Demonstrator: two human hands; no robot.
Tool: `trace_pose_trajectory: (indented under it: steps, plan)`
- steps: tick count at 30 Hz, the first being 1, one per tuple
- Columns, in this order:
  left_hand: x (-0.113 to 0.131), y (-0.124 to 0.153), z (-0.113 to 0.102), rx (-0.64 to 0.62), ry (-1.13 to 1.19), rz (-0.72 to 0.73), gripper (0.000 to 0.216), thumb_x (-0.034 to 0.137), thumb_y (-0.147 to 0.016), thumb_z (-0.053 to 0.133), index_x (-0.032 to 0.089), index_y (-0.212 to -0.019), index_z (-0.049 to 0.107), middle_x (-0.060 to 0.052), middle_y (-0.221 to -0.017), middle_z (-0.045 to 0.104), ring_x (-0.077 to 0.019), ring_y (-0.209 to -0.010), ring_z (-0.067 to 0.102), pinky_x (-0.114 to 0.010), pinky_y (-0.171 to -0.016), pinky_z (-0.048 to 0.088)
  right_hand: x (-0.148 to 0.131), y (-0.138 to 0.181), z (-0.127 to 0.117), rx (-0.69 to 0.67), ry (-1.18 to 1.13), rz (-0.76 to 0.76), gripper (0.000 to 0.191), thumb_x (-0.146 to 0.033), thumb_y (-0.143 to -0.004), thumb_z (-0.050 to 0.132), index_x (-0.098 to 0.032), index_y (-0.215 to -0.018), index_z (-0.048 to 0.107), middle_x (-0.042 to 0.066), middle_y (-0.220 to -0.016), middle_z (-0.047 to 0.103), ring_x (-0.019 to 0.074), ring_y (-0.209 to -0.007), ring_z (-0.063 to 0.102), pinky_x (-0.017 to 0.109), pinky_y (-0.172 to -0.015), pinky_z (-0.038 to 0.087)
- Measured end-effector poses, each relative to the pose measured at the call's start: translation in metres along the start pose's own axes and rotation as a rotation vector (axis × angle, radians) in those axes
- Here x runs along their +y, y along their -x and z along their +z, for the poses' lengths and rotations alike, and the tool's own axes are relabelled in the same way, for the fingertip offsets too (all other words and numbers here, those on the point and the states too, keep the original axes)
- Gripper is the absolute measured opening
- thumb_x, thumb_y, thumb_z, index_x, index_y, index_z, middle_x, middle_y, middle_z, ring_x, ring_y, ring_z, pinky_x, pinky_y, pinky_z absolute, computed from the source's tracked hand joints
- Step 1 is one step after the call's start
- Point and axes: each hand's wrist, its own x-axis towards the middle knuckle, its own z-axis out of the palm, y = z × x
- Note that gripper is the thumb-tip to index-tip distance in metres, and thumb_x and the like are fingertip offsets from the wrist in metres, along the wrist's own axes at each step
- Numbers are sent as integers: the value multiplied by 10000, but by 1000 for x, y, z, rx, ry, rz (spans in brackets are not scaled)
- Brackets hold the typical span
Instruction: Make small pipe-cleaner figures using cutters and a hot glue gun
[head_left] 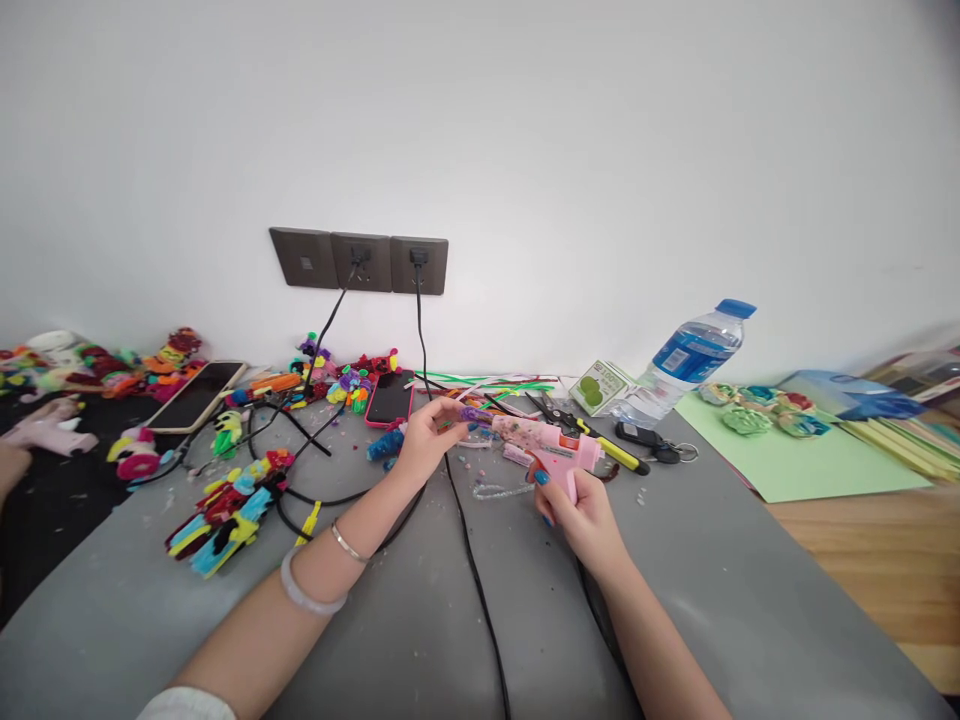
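My right hand (574, 505) is wrapped round the handle of a pink hot glue gun (551, 440), whose nozzle points left. Pinched in the fingers of my left hand (429, 432) is a small purple fuzzy piece (474, 414), held right at the nozzle; whether the two touch I cannot tell. Beneath the gun lies a loop of silvery pipe cleaner (501, 492). Blue fuzzy pieces (385, 445) rest just left of my left hand. A yellow-handled tool (611, 452) lies behind the gun, partly hidden by it.
Cords run from the wall sockets (360, 262) across the grey table (405, 640). Colourful pipe-cleaner figures (232, 510) and phones (199, 393) lie left. A tilted water bottle (686, 365), a green box (600, 388), keys (667, 452) and green paper (810, 470) are right. Another person's hand (11, 465) shows far left.
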Motion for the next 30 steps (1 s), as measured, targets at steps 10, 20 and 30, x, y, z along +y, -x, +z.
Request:
trace_pose_trajectory:
  steps: [10, 20, 30]
  plan:
    - [1, 0, -2, 3, -35, -5, 307, 296, -648, 811, 159, -867, 646, -45, -860, 695, -177, -816, 655, -279, -682, 571, 2, -1, 2, 28, 53, -4, 443, -506, -872, 556, -198, -564, 475, -26, -448, 447, 96, -445, 359, 244, -456, 278]
    - [-3, -2, -3, -1, 3, 5, 333, 327, -650, 819, 159, -873, 638, -55, -893, 698, -193, -873, 665, -291, -724, 561, -3, -1, -1, 28, 43, -34, 507, -537, -879, 556, -204, -514, 440, -21, -443, 441, 94, -441, 365, 241, -458, 307]
    - [-4, -2, -4, 10, 24, 24, 352, 338, -650, 830, 165, -887, 638, -49, -883, 702, -182, -848, 680, -297, -731, 575, 0, -1, -3, 72, 87, -41, 472, -478, -888, 557, -205, -519, 446, -25, -441, 438, 94, -434, 365, 237, -452, 323]
